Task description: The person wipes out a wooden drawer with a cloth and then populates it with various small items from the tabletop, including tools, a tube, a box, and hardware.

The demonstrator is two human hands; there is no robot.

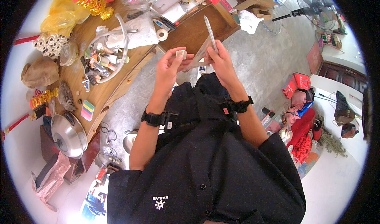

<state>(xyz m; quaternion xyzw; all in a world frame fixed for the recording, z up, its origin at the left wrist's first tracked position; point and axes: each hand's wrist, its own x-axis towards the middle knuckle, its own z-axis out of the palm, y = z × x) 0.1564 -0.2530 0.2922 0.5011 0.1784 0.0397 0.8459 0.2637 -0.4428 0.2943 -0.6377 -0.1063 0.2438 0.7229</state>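
My left hand (170,64) pinches a small pale squarish piece (181,54) between thumb and fingers; its material cannot be told. Close beside it, my right hand (219,56) holds a slim clear-and-white pen-like stick (209,29) pointing away from me, along with a thin translucent plastic bag or sheet (200,55). The sheet spans the gap between both hands, and its lower edge lies by my left fingertips. Both hands are above the floor, just off the corner of the wooden table. Beyond them is a brown wooden panel or open drawer (193,28).
The wooden table (118,84) at left bears a coiled grey hose (124,43), a tape roll (162,34), a white plastic bag (142,31) and a lidded metal pan (66,136). A standing fan (314,7) is at far right. Red bags (297,83) and clothes are piled at right.
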